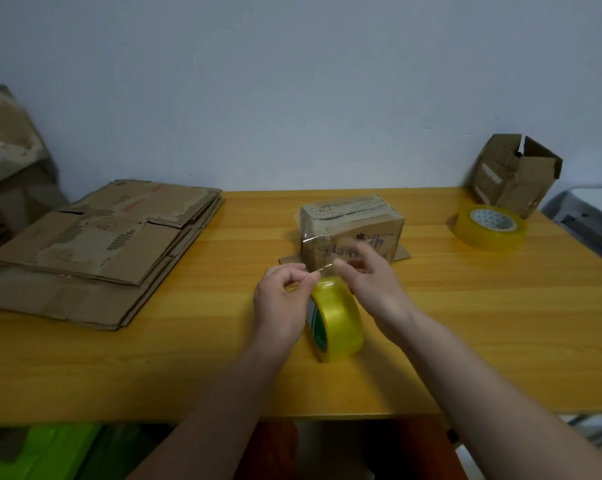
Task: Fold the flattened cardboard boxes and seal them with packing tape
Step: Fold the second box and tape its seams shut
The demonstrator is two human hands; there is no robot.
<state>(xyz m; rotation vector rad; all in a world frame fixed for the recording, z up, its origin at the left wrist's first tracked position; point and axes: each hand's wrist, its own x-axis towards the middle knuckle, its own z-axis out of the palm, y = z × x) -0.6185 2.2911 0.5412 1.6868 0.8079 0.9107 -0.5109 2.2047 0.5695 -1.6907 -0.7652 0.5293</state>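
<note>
While the box (353, 230) sat behind the roll (337, 320), both hands, left (282, 303) and right (372, 278), pinched the tape (322, 268) above the roll.

A small folded cardboard box (353, 230) stands mid-table, its top seam taped, blue handwriting on its front and bottom flaps splayed flat. A yellow packing tape roll (335, 318) stands on edge just before it, a clear strip (318, 252) running up to the box. Flattened cardboard boxes (98, 251) lie stacked at the left.
</note>
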